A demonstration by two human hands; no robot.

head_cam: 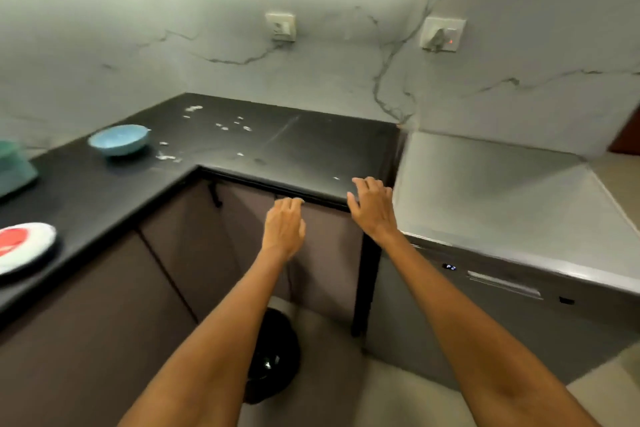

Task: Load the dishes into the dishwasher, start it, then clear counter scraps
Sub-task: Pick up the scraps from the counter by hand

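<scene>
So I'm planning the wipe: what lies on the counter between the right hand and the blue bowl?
Head view: white scraps scattered on the black counter between right hand and blue bowl.

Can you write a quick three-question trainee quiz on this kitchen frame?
1. True or false: the grey dishwasher door is closed and its display is lit.
2. Where do most of the white scraps lie on the black counter?
A. by its back corner, right of the light blue bowl
B. on the dishwasher top
C. in the black bin
3. Fill in: the right hand reaches over the counter's front ____; the left hand hovers just below it.

Key: 1 true; 2 A; 3 edge.
</scene>
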